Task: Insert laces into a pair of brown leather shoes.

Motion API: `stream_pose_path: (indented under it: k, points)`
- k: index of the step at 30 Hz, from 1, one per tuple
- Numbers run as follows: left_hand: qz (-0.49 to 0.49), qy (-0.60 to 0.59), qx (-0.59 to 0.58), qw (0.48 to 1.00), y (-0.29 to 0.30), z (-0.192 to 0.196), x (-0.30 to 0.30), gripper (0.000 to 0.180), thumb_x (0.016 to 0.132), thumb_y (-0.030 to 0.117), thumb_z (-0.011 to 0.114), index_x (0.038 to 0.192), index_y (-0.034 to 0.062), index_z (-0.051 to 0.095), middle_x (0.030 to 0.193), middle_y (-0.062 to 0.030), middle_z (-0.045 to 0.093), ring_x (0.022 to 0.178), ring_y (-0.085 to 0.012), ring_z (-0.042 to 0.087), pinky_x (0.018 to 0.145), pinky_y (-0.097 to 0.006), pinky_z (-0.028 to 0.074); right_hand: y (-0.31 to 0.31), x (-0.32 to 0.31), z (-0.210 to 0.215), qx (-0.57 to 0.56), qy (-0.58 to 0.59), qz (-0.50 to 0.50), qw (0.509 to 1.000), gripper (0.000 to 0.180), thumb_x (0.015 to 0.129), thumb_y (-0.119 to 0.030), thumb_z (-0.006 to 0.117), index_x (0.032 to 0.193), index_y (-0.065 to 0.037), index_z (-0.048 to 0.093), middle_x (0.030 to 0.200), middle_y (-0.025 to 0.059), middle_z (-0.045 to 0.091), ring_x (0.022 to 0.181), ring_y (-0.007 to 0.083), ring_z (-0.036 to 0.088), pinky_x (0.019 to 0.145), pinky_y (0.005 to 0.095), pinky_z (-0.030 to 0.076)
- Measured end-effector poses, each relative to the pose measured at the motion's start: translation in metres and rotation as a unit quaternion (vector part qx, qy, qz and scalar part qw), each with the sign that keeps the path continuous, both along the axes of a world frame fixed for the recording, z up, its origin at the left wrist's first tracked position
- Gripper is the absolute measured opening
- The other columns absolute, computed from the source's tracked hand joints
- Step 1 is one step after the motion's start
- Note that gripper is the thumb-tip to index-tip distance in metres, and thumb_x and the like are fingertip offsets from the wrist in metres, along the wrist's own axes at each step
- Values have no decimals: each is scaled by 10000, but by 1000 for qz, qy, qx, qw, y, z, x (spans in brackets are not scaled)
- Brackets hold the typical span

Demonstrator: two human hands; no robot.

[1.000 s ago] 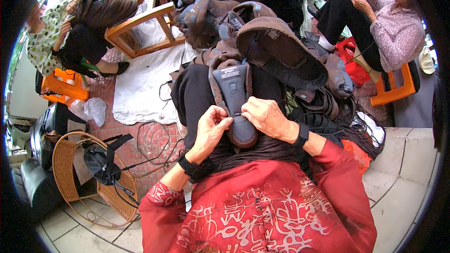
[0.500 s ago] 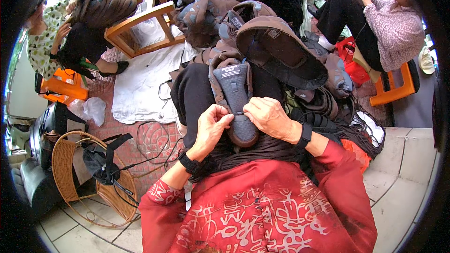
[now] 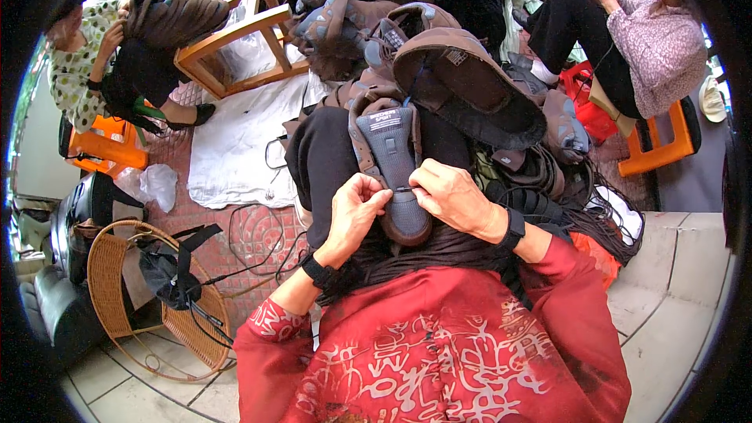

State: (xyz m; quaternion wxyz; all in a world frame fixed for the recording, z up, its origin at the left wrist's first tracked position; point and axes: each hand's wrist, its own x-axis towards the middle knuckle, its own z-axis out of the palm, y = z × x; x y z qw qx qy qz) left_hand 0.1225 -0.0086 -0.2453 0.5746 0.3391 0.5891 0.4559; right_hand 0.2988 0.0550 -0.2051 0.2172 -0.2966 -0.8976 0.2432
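Note:
Across my lap lies a brown and grey shoe upper, its grey mesh tongue facing up and its rounded toe towards me. My left hand pinches at the left edge, where the tongue meets the toe part. Opposite it, my right hand is closed with thumb and fingers at the right edge. A thin dark lace runs crosswise between the fingertips; its ends are hidden in the fingers. Just beyond my right hand rests a large brown shoe upper, its dark inside showing.
More brown shoe uppers are heaped ahead. A wooden stool frame lies on a white cloth. At left stands a wicker chair with a black bag and cable. Dark laces tangle at right. Two people sit on orange stools.
My right fingertips have shifted very slightly to the right. My left hand and the shoe upper stay nearly still. The person at far left has raised a hand along the stacked uppers.

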Motion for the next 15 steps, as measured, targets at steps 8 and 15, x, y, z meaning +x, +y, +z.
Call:
stream_pose_path:
  k: [8, 15]
  points:
    - [4, -2, 2, 1000, 2, -4, 3, 135, 775, 68, 648, 797, 51, 517, 702, 9, 531, 597, -59, 502, 539, -204, 458, 2, -6, -6, 239, -119, 33, 963, 130, 625, -124, 572, 694, -94, 466, 690, 62, 450, 647, 199, 499, 547, 291, 381]
    - [7, -20, 7, 1000, 3, -7, 4, 119, 783, 49, 634, 810, 41, 518, 710, 5, 536, 598, -63, 506, 559, -195, 447, 4, -8, -16, 27, -6, 65, 998, 106, 711, -89, 577, 754, -55, 487, 732, 101, 484, 654, 275, 551, 563, 370, 445]
